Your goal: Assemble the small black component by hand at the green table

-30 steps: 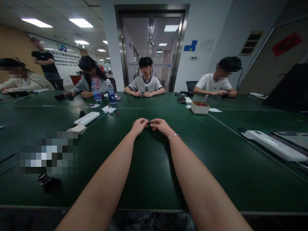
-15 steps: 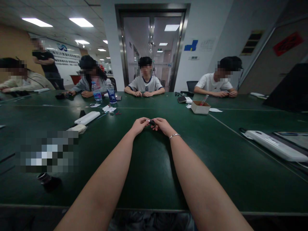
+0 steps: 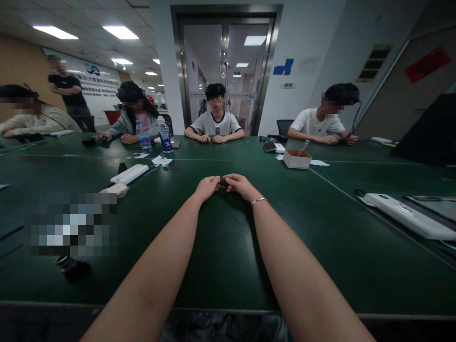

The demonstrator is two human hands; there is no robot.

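A small black object (image 3: 223, 182) is between my two hands over the middle of the green table (image 3: 228, 266). Its kind is too small to make out, and fingers cover much of it. My left hand (image 3: 207, 188) pinches its left end between thumb and fingers. From the other side, my right hand (image 3: 242, 186) closes its thumb and index finger on the right end. A silver bracelet (image 3: 260, 201) circles my right wrist.
Left of my arms lie a white power-bank-like device (image 3: 130, 175) and a dark cylindrical item (image 3: 71, 268). Farther off stand two bottles (image 3: 165, 137) and a small open box (image 3: 297, 160). A long white device (image 3: 406, 214) lies right. Several people sit opposite.
The black object has turned slightly between my fingers, and its silvery end no longer shows. My right fingers have shifted a little; both arms stay nearly in place.
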